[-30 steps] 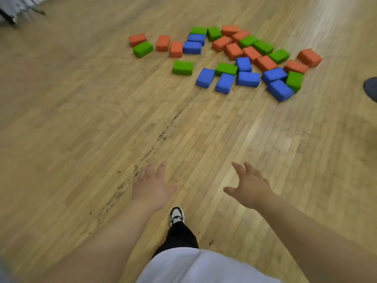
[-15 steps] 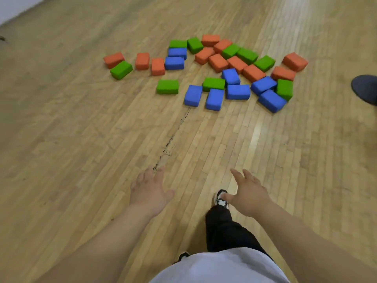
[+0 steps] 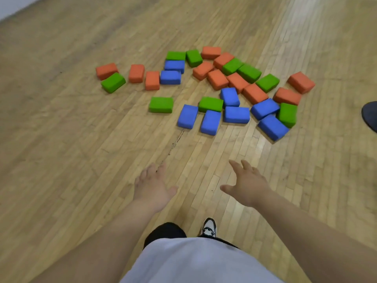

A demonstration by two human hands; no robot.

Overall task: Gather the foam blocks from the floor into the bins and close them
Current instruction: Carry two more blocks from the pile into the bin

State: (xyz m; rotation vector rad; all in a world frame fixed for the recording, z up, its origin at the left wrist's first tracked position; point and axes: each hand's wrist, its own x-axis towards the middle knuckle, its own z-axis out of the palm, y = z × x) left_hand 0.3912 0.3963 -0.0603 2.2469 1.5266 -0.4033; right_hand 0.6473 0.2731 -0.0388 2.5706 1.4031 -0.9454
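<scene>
Closer now than half a second ago, the foam blocks [image 3: 211, 104] lie nearer the hands in view, and the shoe [image 3: 209, 228] that was level with the hands shows lower, by the white shirt hem. Orange, green and blue blocks lie scattered on the wooden floor [image 3: 81, 139] ahead, many touching, the blue ones nearest. Left hand [image 3: 152, 188] and right hand [image 3: 247, 185] reach forward, palms down, fingers loosely spread, holding nothing, well short of the blocks.

Place: I'd call it a gym or play hall.
Underfoot: wide, scuffed wood-strip floor [image 3: 71, 139].
Far left corner: pale wall [image 3: 10, 5].
Gear: foam blocks [image 3: 210, 104].
</scene>
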